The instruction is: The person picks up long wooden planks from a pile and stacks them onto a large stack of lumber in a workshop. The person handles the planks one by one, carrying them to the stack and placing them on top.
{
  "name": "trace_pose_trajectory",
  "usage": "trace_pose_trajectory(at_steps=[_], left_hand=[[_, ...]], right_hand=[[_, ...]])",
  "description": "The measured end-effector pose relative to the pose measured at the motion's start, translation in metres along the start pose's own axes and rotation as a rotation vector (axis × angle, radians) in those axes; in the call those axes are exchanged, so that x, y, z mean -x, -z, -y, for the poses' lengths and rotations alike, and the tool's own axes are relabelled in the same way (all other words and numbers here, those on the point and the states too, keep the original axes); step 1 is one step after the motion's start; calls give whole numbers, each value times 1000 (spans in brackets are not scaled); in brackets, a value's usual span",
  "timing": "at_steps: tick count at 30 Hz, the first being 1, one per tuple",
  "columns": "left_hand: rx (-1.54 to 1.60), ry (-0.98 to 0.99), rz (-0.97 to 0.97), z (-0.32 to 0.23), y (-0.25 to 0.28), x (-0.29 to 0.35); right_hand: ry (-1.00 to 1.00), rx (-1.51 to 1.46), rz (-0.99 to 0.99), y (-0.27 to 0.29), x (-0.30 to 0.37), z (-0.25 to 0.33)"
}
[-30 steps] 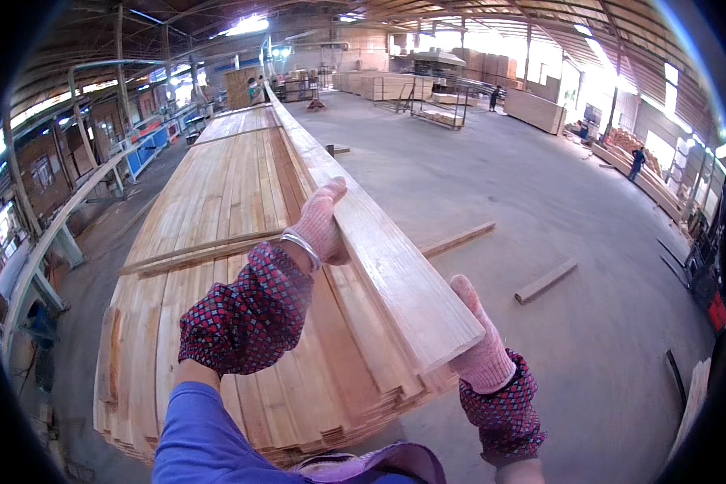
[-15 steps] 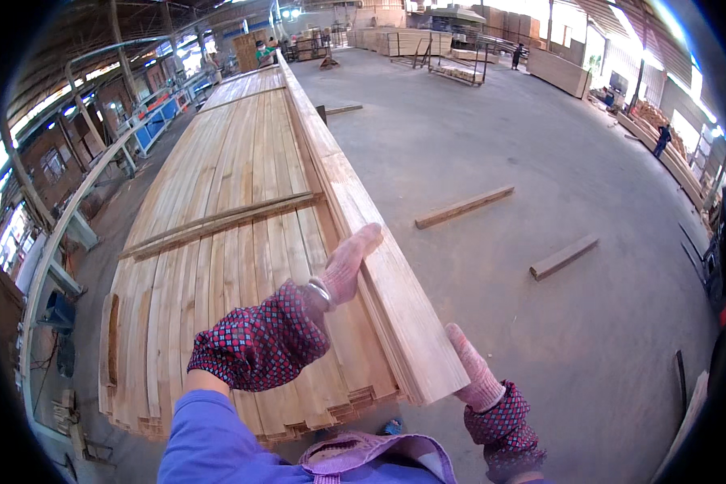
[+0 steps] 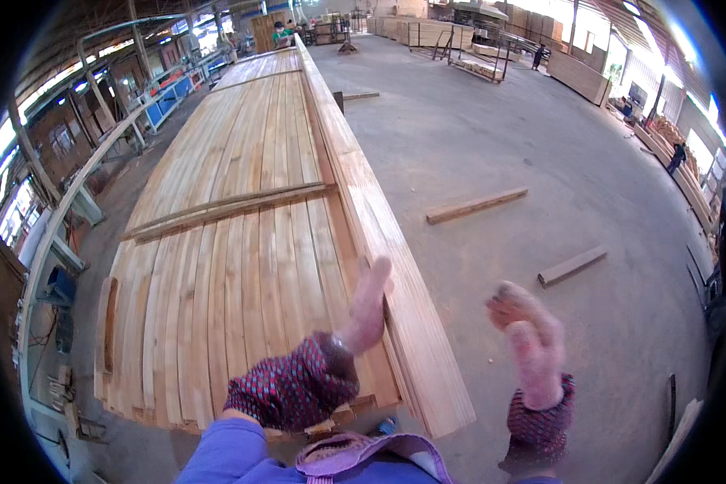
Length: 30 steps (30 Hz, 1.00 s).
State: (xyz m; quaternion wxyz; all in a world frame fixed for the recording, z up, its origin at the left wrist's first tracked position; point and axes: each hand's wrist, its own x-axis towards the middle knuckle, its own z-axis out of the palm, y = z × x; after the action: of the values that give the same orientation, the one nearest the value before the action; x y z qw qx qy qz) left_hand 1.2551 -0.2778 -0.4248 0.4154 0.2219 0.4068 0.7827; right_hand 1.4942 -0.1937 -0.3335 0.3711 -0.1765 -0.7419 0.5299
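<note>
A stack of long pale boards (image 3: 423, 347) runs away from me along the right side of a wide pile of planks (image 3: 218, 298). My left hand (image 3: 369, 305), in a pinkish work glove, lies flat with straight fingers along the left side of these boards. It is not wrapped round them. My right hand (image 3: 531, 339), gloved too, is raised in the air to the right of the boards, apart from them. Its fingers are curved and slightly blurred, the thumb stands away from them, and nothing is in it. Patterned sleeve covers reach both wrists.
A wooden strip (image 3: 234, 211) crosses the pile, and a short piece (image 3: 106, 323) lies at its left edge. Two wooden blocks, one nearer (image 3: 573, 266) and one farther (image 3: 476, 206), lie on the floor. At the pile's far end stands a person in green (image 3: 281, 34).
My right hand has come off the near end of the boards and risen to the right. My left hand has slid nearer along their left side, fingers straighter.
</note>
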Motion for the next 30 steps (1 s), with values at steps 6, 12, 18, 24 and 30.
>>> trace_pose_trajectory(at_steps=[6, 12, 18, 24, 30], left_hand=[[-93, -78, -119, 20, -5, 2], [-494, -131, -271, 33, -36, -9], [-838, -165, 38, 107, 58, -24], [-800, -130, -120, 131, 65, 19], [-860, 107, -156, 179, 59, 29]], right_hand=[[-683, -269, 278, -65, -3, -107], [-974, -1395, 169, -48, 10, -158], [-1109, -1247, 171, -53, 4, -142], [-1072, -1153, 110, -44, 2, -133], [-1088, -1078, 63, -40, 2, -132]])
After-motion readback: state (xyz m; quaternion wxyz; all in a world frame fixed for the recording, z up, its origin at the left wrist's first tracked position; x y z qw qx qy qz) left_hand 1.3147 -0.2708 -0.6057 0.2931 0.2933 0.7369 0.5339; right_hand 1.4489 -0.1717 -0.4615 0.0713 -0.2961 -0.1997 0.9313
